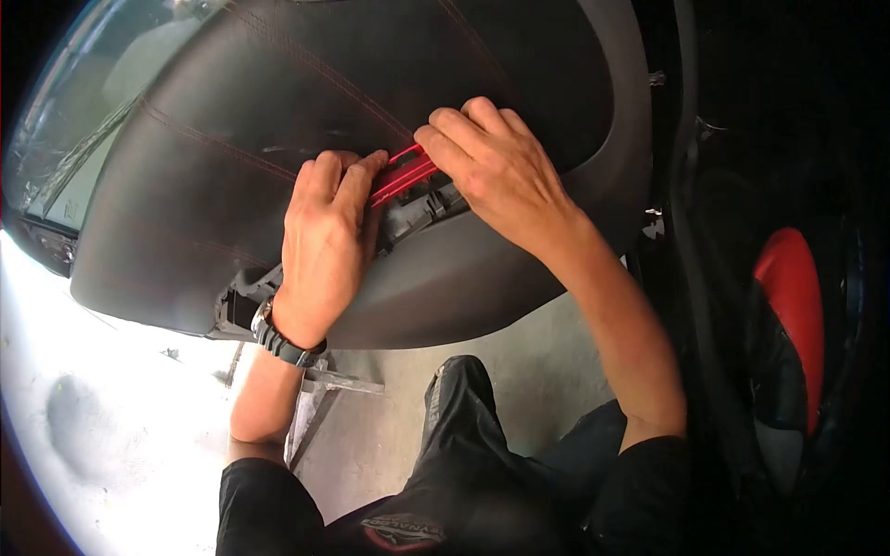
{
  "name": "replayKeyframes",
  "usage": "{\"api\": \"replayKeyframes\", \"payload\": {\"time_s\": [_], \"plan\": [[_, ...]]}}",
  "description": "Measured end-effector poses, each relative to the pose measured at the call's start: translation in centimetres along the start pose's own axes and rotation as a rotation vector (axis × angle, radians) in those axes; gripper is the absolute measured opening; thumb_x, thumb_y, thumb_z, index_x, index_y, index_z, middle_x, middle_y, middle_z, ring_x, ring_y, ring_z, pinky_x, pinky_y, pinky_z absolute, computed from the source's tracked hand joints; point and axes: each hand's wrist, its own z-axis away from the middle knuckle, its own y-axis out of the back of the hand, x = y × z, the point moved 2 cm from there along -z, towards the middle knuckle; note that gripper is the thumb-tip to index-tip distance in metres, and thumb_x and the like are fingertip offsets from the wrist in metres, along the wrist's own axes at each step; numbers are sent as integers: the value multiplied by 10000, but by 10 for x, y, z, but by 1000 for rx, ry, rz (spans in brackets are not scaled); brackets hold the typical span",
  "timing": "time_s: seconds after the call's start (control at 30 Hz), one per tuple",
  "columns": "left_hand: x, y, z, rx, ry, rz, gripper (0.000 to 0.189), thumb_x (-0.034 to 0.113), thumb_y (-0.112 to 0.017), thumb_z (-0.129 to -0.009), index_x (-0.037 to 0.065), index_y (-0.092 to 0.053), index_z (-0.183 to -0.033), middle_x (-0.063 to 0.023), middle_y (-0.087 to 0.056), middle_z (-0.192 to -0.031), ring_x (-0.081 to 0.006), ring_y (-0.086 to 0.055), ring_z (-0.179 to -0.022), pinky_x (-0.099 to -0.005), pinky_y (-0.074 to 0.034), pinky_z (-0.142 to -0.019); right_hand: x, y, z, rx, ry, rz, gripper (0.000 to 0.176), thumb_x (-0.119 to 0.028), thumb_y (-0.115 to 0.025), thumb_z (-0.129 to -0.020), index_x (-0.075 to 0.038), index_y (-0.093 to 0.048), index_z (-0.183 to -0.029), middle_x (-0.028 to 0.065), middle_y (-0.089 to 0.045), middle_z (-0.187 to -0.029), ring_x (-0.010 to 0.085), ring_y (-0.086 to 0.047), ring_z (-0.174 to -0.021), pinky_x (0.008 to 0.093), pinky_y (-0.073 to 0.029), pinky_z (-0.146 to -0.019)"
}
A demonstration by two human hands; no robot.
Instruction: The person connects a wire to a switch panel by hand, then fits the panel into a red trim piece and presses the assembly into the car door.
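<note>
A narrow red trim piece (pixel 405 178) lies at a slant along a slot in the dark door panel (pixel 371 56), which has red stitching. My left hand (pixel 326 222), with a watch (pixel 271 334) at its wrist, has its fingers closed on the lower left end of the red piece. At the upper right end my right hand (pixel 491 162) grips it between thumb and fingers. Just below the red piece, dark brackets (pixel 422 215) show inside the slot. My fingertips are partly hidden behind my hands.
Window glass (pixel 93 93) is at the upper left. A metal stand (pixel 320 394) stands on the concrete floor (pixel 371 422) below the panel. To the right is a red and black seat (pixel 793 315). My leg (pixel 459 398) is below the panel.
</note>
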Motion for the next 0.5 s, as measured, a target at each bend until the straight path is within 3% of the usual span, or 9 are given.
{"api": "replayKeyframes", "payload": {"time_s": [0.37, 0.4, 0.5], "plan": [[-3, -3, 0, 27, -13, -21, 519, -123, -732, -744, 41, -746, -1236, -101, -678, -1069, -316, -658, -976, -428, -564, -844, 7, -4, -4, -17, 74, -54, 176, -132, -663, -877, -71, -720, -1032, 27, -608, -1037, 209, -595, -1005, 345, -525, -847], [-3, -3, 0, 23, -8, -18, 544, -153, -715, -733, 41, -758, -1240, -141, -697, -1079, -343, -685, -984, -429, -570, -868, 4, -4, -3, -47, 78, -65, 186, -130, -660, -876, -67, -720, -1040, 30, -607, -1040, 212, -596, -1008, 347, -525, -848], [-5, -1, 3, 26, 3, 16, 540, -142, -726, -735, 37, -754, -1244, -145, -696, -1093, -347, -684, -984, -438, -569, -868, 0, -5, -4, -11, 42, -72, 209, -118, -642, -876, -60, -713, -1065, 37, -597, -1039, 223, -591, -994, 350, -524, -841]]}}
